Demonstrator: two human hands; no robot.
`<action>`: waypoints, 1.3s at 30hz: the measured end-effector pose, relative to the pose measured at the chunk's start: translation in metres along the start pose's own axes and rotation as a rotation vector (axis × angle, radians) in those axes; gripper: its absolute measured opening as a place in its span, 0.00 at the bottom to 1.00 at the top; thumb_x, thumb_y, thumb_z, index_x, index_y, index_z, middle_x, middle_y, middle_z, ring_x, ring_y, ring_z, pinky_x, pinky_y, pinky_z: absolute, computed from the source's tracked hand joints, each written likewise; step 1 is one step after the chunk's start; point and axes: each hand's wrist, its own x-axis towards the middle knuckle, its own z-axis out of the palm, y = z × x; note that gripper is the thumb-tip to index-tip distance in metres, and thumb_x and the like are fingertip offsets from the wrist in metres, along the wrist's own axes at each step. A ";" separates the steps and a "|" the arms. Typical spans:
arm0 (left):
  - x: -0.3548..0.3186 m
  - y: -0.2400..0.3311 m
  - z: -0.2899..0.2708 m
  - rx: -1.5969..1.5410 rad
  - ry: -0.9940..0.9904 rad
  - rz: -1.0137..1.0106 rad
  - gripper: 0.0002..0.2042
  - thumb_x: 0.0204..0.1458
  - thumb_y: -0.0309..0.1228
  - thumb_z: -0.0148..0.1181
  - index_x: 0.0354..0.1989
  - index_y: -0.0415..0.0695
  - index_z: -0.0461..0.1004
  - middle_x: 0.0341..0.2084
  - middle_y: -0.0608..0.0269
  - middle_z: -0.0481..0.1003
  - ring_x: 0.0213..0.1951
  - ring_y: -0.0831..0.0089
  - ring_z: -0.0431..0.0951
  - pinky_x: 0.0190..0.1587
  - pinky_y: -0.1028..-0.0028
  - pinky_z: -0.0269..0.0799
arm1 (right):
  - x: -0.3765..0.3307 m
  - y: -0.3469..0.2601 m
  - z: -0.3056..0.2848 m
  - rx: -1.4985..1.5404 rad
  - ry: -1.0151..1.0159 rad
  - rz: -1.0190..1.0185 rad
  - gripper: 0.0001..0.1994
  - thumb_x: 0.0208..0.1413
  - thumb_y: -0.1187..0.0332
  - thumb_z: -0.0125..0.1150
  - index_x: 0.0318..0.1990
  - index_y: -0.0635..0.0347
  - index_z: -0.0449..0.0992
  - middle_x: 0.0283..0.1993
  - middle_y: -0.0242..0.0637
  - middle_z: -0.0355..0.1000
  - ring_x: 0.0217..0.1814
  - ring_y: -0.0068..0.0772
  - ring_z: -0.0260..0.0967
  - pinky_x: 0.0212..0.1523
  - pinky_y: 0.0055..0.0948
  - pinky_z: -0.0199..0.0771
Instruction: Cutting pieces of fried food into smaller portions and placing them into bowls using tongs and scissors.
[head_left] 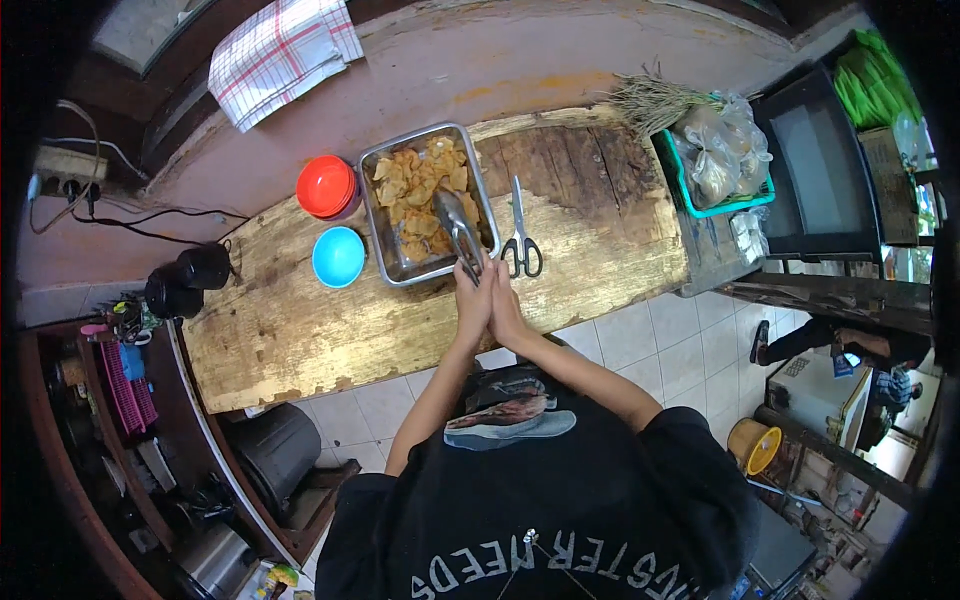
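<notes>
A steel tray (382, 262) on the wooden table holds a heap of brown, crisp-looking pieces (408, 190). Metal tongs (458, 228) lie over its near right part, wide ends among the pieces. My left hand (473, 305) is closed on the near end of the tongs, just past the tray's rim. Pressed against it is my right hand (505, 308), closed, with its inner side hidden; whether it also grips the tongs does not show. To its right lie scissors (519, 230) with black handles, apart from both hands.
Left of the tray stand red bowls (325, 187) and a blue bowl (339, 257). Black mugs (203, 266) are at the table's left end. A green basket (712, 208) with filled plastic bags stands right. A checked cloth (285, 60) hangs behind. Another person (850, 340) is far right.
</notes>
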 end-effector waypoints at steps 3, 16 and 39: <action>0.005 -0.007 -0.015 -0.039 0.061 -0.056 0.16 0.51 0.36 0.43 0.41 0.36 0.57 0.26 0.61 0.68 0.29 0.77 0.67 0.34 0.78 0.63 | -0.003 0.002 0.008 -0.597 -0.048 -0.282 0.28 0.40 0.77 0.49 0.53 0.59 0.50 0.46 0.48 0.53 0.46 0.48 0.57 0.39 0.36 0.61; 0.015 -0.015 -0.095 0.303 0.185 0.062 0.17 0.53 0.43 0.37 0.32 0.39 0.62 0.11 0.65 0.62 0.13 0.78 0.63 0.15 0.79 0.57 | 0.031 0.025 -0.040 -1.082 0.558 -0.287 0.14 0.40 0.65 0.56 0.33 0.64 0.65 0.37 0.45 0.59 0.40 0.42 0.56 0.38 0.37 0.59; 0.009 0.009 -0.127 0.420 -0.101 -0.166 0.21 0.48 0.46 0.45 0.35 0.37 0.68 0.16 0.61 0.70 0.13 0.77 0.69 0.15 0.80 0.63 | 0.058 0.039 -0.080 -0.802 0.308 0.109 0.20 0.33 0.62 0.61 0.31 0.68 0.65 0.27 0.52 0.68 0.32 0.50 0.66 0.35 0.38 0.66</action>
